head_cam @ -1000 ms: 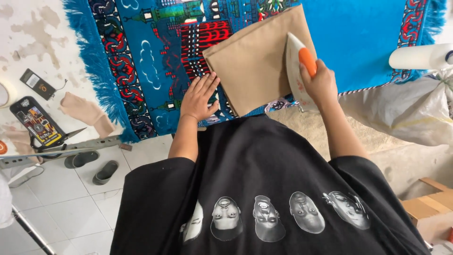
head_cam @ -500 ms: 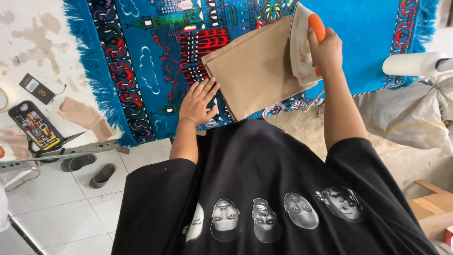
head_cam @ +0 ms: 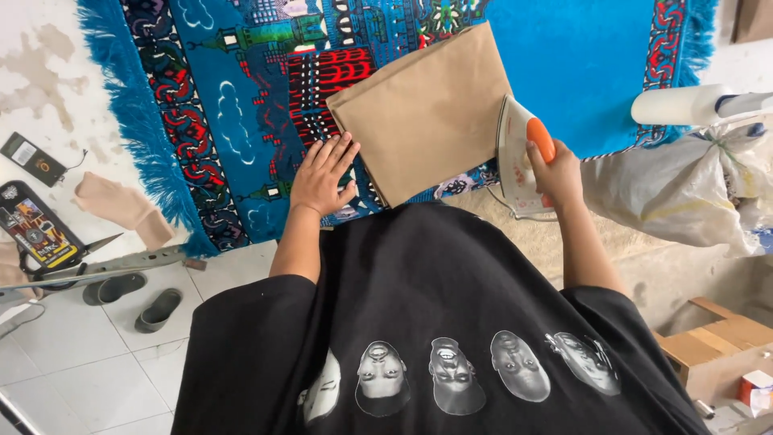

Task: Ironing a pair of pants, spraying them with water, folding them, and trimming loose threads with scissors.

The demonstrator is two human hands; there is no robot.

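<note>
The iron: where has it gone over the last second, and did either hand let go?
The right hand lifted the iron off the tan cloth, tipped it up, and now holds it upright beside the cloth's right edge. Nothing was released. The left hand stays flat at the cloth's lower left corner on the blue rug.
</note>
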